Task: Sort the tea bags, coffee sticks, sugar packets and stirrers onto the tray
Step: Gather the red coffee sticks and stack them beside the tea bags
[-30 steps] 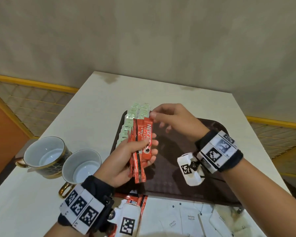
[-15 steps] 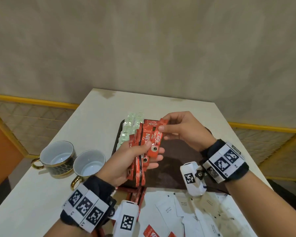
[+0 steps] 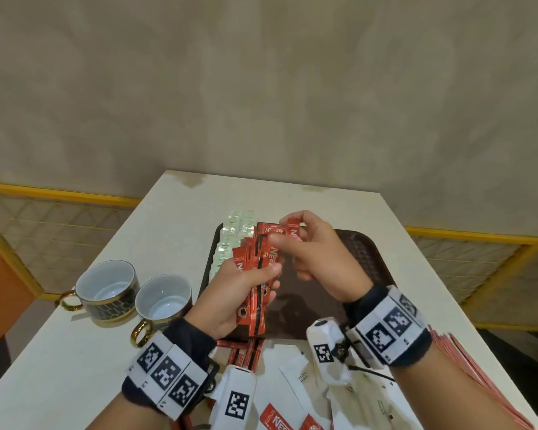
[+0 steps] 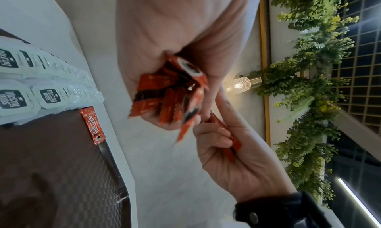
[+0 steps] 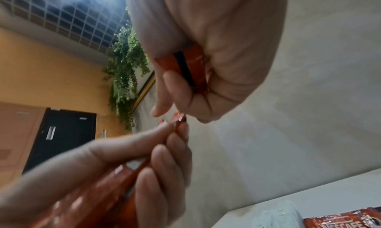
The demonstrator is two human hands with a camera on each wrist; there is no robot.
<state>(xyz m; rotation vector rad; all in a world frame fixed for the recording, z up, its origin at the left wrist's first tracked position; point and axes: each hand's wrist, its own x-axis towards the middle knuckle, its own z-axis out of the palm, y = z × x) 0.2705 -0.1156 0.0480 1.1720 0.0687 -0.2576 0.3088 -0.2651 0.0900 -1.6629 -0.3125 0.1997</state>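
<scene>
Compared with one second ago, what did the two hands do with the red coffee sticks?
The right hand pulled one coffee stick off the top of the bundle and now pinches it apart, just to the right of the bundle. A stick now lies on the tray beside the tea bags. The left hand still grips the bundle; the cups stayed put.

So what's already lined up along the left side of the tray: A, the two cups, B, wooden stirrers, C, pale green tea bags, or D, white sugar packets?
C: pale green tea bags sit in rows along the left edge of the tray.
</scene>
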